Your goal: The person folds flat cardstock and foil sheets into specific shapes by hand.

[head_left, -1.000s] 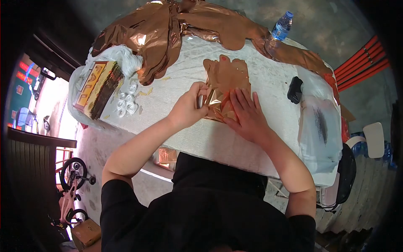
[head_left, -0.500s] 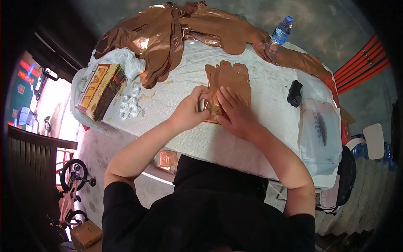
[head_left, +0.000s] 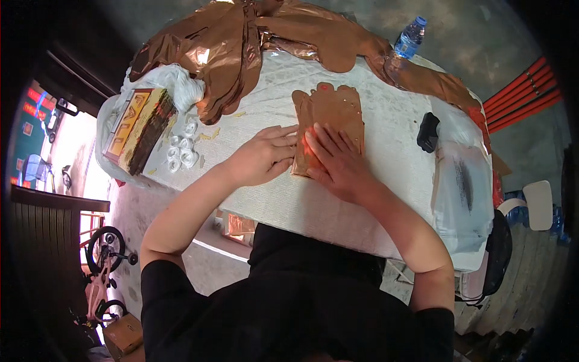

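Observation:
A folded, copper-coloured foil balloon lies flat on the white-covered table in front of me, its far edge scalloped and small dots along its right side. My right hand rests flat on its lower half, fingers stretched out toward the upper left. Beside the left edge is my left hand, its fingers loosely bent and apart, the tips at or near the foil. Nothing shows in its grasp. The foil under my right palm is hidden.
Large copper foil balloons drape along the far edge. To the left are white ribbon rolls and a box-like stack in clear plastic. A water bottle, a black object and a plastic packet are right.
My left hand has come off the foil's left edge and shifted left, its fingers opening from a pinch-like curl. The lower left part now lies flatter. My right hand stays on it.

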A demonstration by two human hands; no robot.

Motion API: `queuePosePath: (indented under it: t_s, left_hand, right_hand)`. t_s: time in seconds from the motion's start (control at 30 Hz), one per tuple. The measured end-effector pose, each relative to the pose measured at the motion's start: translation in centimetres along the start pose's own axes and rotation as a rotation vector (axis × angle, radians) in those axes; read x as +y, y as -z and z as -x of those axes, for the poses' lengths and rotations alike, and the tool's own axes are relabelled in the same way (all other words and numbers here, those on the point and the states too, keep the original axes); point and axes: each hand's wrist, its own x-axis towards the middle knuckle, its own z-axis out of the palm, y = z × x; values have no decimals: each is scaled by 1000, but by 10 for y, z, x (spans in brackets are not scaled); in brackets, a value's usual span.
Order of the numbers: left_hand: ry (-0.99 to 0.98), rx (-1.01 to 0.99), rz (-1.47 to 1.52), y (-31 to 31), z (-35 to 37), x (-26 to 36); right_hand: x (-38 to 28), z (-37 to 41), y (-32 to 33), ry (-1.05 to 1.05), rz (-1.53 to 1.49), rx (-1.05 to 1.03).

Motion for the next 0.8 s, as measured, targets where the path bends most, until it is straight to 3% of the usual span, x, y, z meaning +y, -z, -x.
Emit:
queuePosePath:
  t_s: [0.07, 0.23, 0.47, 0.57, 0.63, 0.77, 0.8]
  left_hand:
    - [-40, -44, -61, 0, 0, -2]
    - [61, 123, 198, -2, 3, 0]
    - [-23, 36, 87, 5, 8, 9]
    - [23, 78, 198, 3, 8, 7]
    - [189, 98, 400, 4, 9, 8]
    - [21, 168, 177, 8, 8, 21]
    - [-39, 59, 52, 8, 9, 26]
  right_hand:
    - [0, 0, 1, -5, 6, -12]
    - [-1, 0, 2, -2, 16, -15]
    - [-2, 0, 2, -1, 20, -21]
    - [-2, -1, 1, -3, 30, -29]
    - [-2, -1, 1, -5, 27, -29]
    - [0, 0, -2, -5, 29, -18]
    - [0, 0, -3, -7, 33, -12]
